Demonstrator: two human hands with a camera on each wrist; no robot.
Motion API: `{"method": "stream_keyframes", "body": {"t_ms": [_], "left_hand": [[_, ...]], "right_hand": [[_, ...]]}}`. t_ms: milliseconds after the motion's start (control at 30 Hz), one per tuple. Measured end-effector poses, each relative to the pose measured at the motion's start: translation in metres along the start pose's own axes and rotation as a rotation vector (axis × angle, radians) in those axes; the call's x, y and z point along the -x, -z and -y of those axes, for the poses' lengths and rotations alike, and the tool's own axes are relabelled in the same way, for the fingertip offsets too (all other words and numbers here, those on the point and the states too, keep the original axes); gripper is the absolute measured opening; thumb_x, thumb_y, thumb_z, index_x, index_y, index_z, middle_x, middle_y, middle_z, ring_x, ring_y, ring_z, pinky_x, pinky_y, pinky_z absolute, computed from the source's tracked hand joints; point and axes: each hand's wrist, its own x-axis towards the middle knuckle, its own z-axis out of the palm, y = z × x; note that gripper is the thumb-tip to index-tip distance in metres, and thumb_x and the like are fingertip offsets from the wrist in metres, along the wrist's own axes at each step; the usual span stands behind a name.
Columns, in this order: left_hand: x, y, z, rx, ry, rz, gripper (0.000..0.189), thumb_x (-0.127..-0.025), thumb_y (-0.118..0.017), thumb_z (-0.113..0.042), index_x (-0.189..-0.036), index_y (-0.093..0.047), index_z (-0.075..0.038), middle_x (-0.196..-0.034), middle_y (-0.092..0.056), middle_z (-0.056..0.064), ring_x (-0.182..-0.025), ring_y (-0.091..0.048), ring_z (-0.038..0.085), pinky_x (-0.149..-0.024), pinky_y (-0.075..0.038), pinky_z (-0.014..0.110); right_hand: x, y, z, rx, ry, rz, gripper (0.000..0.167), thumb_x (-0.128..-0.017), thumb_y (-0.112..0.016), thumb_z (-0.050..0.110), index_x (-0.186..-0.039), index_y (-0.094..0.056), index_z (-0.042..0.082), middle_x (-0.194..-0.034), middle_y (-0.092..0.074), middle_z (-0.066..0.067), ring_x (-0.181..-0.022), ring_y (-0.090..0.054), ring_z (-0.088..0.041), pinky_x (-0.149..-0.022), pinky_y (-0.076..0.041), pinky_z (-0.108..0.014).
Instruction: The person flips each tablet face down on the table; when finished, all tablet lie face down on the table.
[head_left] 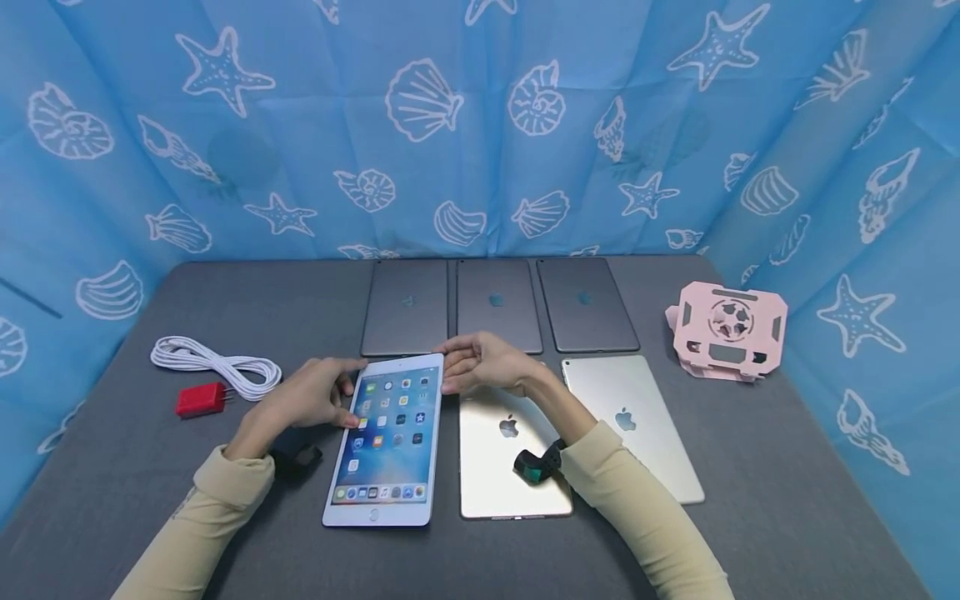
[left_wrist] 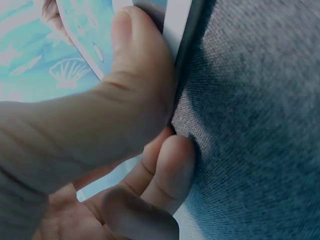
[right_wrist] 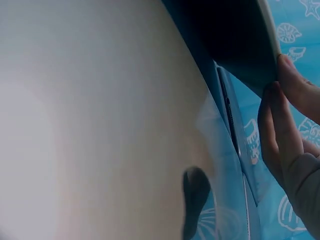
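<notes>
A white tablet point(head_left: 390, 450) with its screen lit and app icons showing is held at its upper part, between both hands. On its left edge my left hand point(head_left: 311, 398) grips it, the thumb point(left_wrist: 137, 55) lying over the front rim and other fingers curled at the side. At the upper right corner my right hand point(head_left: 487, 364) pinches the edge between thumb and fingers point(right_wrist: 282, 112). In the right wrist view this tablet's dark underside point(right_wrist: 235, 40) is tilted up off the table. Under my right forearm a pale silver tablet point(head_left: 502, 475) lies back up.
Another silver tablet point(head_left: 645, 417) lies to the right. Three dark grey tablets, the left point(head_left: 405, 304), middle point(head_left: 495, 308) and right point(head_left: 588, 304), lie back up along the rear. A pink stand point(head_left: 731, 329) is far right. At left are a white cable point(head_left: 195, 357) and red charger point(head_left: 200, 400).
</notes>
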Motion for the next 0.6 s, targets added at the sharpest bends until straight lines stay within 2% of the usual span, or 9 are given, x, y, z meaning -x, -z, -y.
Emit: {"method": "stream_keyframes", "body": {"t_ms": [100,333,600], "left_hand": [[0.0018,-0.0002,0.0014,0.01,-0.032,-0.001,0.087,-0.075,-0.091,-0.013,-0.147,-0.048,0.007,-0.093,-0.062,0.006,-0.069,-0.053,0.011,-0.058,-0.042,0.024],[0.002,0.0005,0.0002,0.007,-0.064,-0.013,0.085,-0.076,-0.091,-0.012,-0.146,-0.049,0.009,-0.092,-0.062,0.006,-0.069,-0.053,0.01,-0.058,-0.043,0.022],[-0.0038,-0.0025,-0.0039,0.025,-0.075,-0.001,0.086,-0.076,-0.091,-0.015,-0.147,-0.048,0.008,-0.093,-0.063,0.006,-0.071,-0.054,0.01,-0.062,-0.044,0.022]], "right_hand": [[0.0006,-0.0019,0.0005,0.006,0.024,-0.006,0.065,-0.084,-0.071,-0.016,-0.144,-0.049,-0.007,-0.117,-0.07,-0.019,-0.091,-0.075,-0.012,-0.089,-0.061,-0.034],[0.0019,-0.004,0.0016,-0.022,0.054,-0.037,0.066,-0.084,-0.07,-0.018,-0.145,-0.048,-0.007,-0.107,-0.071,-0.01,-0.089,-0.074,-0.011,-0.087,-0.061,-0.03],[0.0064,-0.0025,0.0052,0.043,0.074,-0.08,0.066,-0.086,-0.073,-0.009,-0.147,-0.05,0.001,-0.122,-0.065,-0.014,-0.093,-0.07,-0.012,-0.088,-0.061,-0.039]]}}
